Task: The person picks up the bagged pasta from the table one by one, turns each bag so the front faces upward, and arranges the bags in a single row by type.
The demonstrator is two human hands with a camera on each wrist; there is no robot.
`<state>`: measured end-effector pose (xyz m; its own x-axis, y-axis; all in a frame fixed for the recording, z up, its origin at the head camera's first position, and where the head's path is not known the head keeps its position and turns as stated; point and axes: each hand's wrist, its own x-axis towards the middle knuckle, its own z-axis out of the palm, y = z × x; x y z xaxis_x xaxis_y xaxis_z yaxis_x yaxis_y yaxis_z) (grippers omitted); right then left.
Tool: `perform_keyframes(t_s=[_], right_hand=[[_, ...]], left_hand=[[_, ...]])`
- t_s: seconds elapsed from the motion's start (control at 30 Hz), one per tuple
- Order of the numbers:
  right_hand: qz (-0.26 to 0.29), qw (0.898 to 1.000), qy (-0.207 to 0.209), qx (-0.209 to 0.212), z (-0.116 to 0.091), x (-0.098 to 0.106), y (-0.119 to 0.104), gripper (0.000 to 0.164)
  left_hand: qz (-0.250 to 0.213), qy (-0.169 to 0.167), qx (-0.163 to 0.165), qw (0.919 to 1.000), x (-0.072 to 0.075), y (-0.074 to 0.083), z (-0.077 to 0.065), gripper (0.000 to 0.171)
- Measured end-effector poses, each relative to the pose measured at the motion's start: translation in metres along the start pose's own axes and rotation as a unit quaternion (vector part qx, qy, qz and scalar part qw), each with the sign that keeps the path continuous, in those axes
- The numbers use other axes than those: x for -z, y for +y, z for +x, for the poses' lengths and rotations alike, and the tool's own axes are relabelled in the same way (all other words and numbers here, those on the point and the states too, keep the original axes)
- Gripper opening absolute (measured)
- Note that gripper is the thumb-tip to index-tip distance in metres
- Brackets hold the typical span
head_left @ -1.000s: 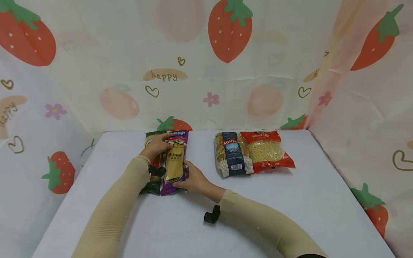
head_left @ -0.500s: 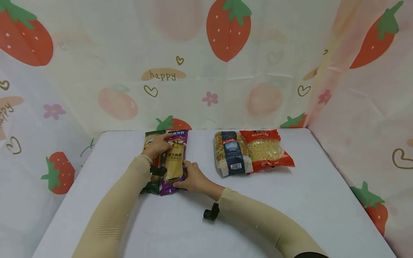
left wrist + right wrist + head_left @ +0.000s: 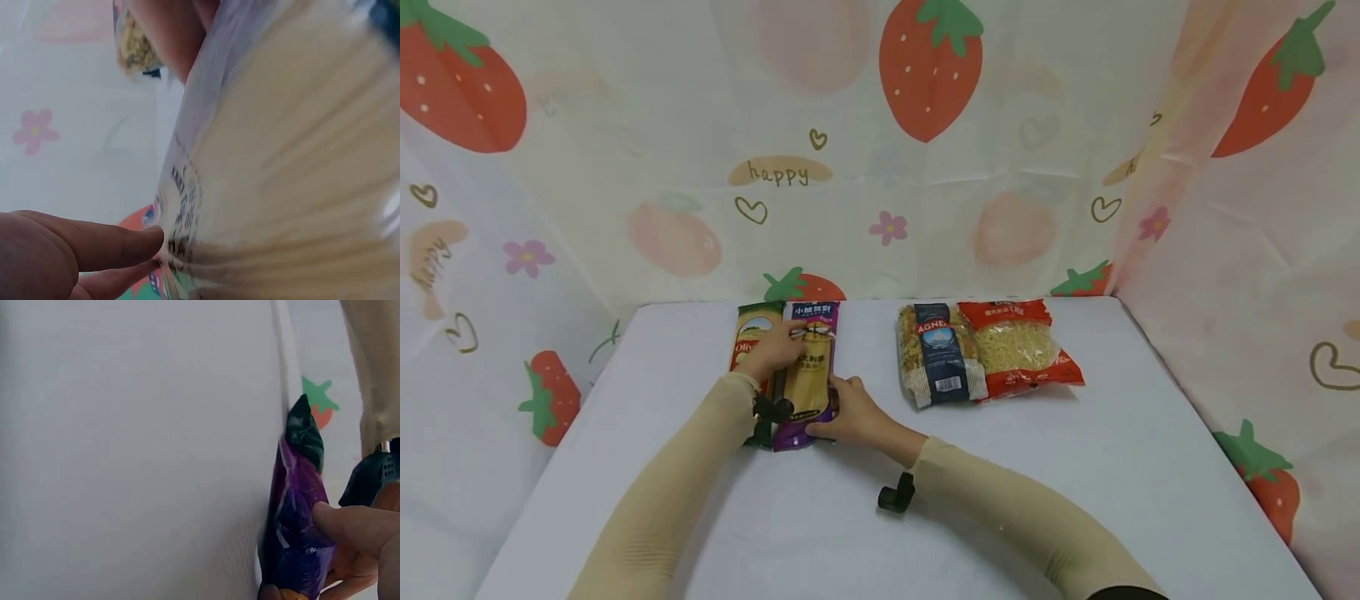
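Observation:
A purple bag of long pasta point(image 3: 807, 390) lies on the table's left half, its front window showing pale strands. Left of it, side by side, lies a green bag of pasta point(image 3: 760, 317), partly hidden by my left hand point(image 3: 773, 350). That hand reaches over to the purple bag's upper part; in the left wrist view its thumb and finger pinch the puckered film point(image 3: 181, 250). My right hand point(image 3: 853, 414) grips the purple bag's lower right edge. In the right wrist view its thumb presses the purple end point(image 3: 300, 544).
A bag of pasta with a dark blue label point(image 3: 942, 358) and a red bag of small pasta point(image 3: 1018, 346) lie together, right of the hands. The white table point(image 3: 970, 517) ends at strawberry-print cloth point(image 3: 932, 233) behind and at both sides.
My left hand has drawn slightly down from the purple bag's top, uncovering its heading and more of the green bag's label. The right hand keeps its hold; the bags stay nearly in place.

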<state>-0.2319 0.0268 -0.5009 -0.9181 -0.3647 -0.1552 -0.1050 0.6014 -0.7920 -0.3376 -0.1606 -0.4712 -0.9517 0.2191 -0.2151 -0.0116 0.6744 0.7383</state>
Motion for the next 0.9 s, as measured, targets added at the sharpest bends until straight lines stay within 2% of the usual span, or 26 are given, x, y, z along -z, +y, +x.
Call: perform_keyframes(t_s=[0.2, 0.37, 0.47, 0.67, 0.8, 0.9], right_hand=[[0.007, 1.000, -0.009, 0.024, -0.011, 0.004, 0.007, 0.093], [0.013, 0.999, -0.020, 0.035, -0.025, 0.015, 0.008, 0.089], [0.009, 0.999, -0.024, 0.037, -0.034, 0.022, 0.011, 0.088], [0.016, 0.999, -0.021, 0.038, -0.062, 0.037, 0.021, 0.085], [0.045, 0.999, -0.011, 0.029, -0.090, 0.054, 0.025, 0.084], [0.044, 0.999, 0.011, 0.030, -0.113, 0.068, 0.028, 0.083]], left_hand=[[0.022, 0.004, -0.008, 0.9997, -0.010, -0.001, -0.017, 0.065], [-0.001, 0.002, -0.035, 0.9994, -0.011, -0.003, -0.038, 0.065], [0.003, 0.008, -0.050, 0.9987, -0.012, -0.007, -0.049, 0.065], [0.073, 0.036, -0.084, 0.9931, -0.017, -0.010, -0.069, 0.062], [0.104, 0.053, -0.103, 0.9878, -0.021, -0.008, -0.084, 0.063], [0.133, 0.067, -0.108, 0.9829, -0.023, -0.011, -0.093, 0.065]])
